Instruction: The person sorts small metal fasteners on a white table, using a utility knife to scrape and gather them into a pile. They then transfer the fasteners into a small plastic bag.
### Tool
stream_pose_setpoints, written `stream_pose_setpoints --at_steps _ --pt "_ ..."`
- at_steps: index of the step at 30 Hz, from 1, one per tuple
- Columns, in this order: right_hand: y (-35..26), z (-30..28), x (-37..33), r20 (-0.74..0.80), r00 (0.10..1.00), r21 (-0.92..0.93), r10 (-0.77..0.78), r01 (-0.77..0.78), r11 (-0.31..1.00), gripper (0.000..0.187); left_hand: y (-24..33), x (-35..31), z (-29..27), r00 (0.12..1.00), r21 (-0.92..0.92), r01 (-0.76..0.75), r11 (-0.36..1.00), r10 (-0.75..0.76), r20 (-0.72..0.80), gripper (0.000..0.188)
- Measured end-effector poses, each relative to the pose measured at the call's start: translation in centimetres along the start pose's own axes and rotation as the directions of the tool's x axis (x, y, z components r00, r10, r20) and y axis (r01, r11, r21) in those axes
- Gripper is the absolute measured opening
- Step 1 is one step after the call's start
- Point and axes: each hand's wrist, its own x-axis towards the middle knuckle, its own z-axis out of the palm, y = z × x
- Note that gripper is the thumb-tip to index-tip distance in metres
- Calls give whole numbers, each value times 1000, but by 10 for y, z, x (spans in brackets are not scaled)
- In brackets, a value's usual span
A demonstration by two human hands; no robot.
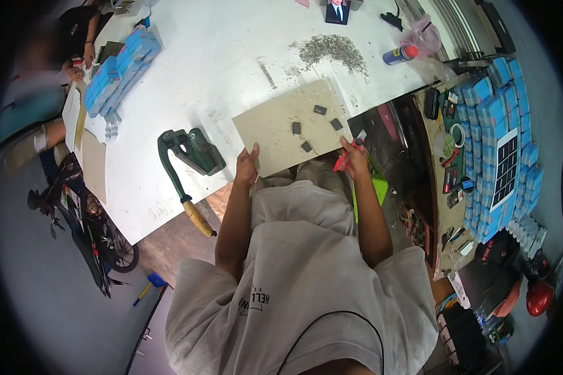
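A beige flat board (275,128) lies tilted at the table's near edge, partly over my lap. Several small dark rectangular pieces (296,128) rest on its right half. My left hand (247,165) is closed on the board's near left corner, thumb on top. In my right hand (356,161) is a red utility knife (343,162), its metal tip pointing away from me. That hand's fingers also meet the board's right edge. Left of the board stands a dark green hand-lever tool (200,153) with a wooden grip (198,219).
Small metal bits (333,53) lie heaped on the white table (213,69). A blue spray can (399,55) lies at the right. Blue packs (122,72) are stacked far left, near another person's hand (89,55). More packs (481,156) and tools fill the right-hand bench.
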Motion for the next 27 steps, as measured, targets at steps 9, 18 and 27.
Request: stream_pose_setpoints --at_steps 9,18,27 --pt "-35 56 34 96 994 -8 -60 61 998 26 46 25 12 992 -37 -125 991 124 -12 35" --pt "-44 7 53 32 999 -6 17 -17 1000 33 177 -5 101 796 653 -440 617 605 -35 31" --pt "-39 -48 36 -136 981 56 137 -130 990 33 236 44 210 828 980 -199 16 538 159 29"
